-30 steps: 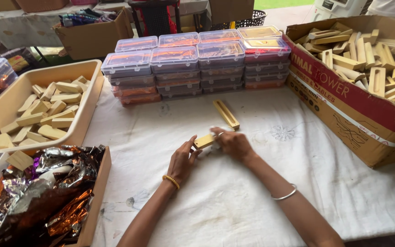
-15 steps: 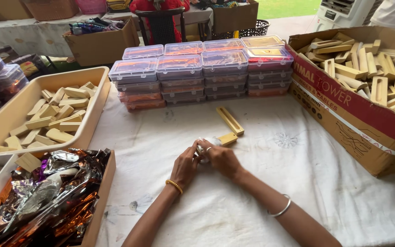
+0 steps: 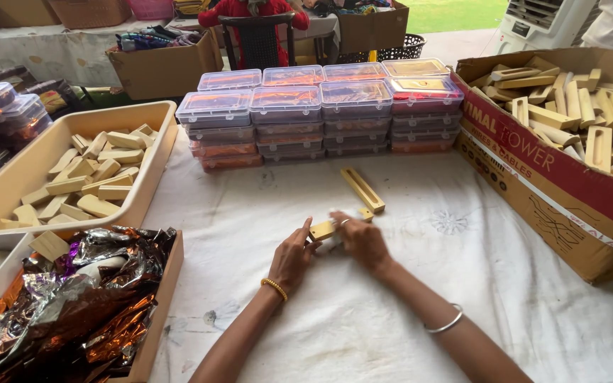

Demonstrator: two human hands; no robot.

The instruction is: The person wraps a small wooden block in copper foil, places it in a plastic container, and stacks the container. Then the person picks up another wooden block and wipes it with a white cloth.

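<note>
Holding a small wooden block (image 3: 324,228) near the centre of the frame, the left hand (image 3: 291,257) and the right hand (image 3: 360,240) meet over the white cloth (image 3: 406,312). Both hands are closed around the block, the left pinching its near end, the right covering the other end with curled fingers; something pale is between them, but it is too small to tell what.

The block looks light and stiff, with smooth flat sides, so I judge it is not fragile but can slip a little. The best hold seems to be on the two long sides, near the ends.

Both forearms come up from the lower edge of the frame and converge, the wrists low and close to the cloth.

Just above the hands lies a second wooden piece (image 3: 363,189), long and with a slot. In the upper middle stand stacked clear plastic boxes (image 3: 321,113). At left is a beige tray (image 3: 152,177) with blocks, at right a cardboard box (image 3: 533,177) with more of them, and at lower left a tray of shiny foil wrappers (image 3: 72,305).
</note>
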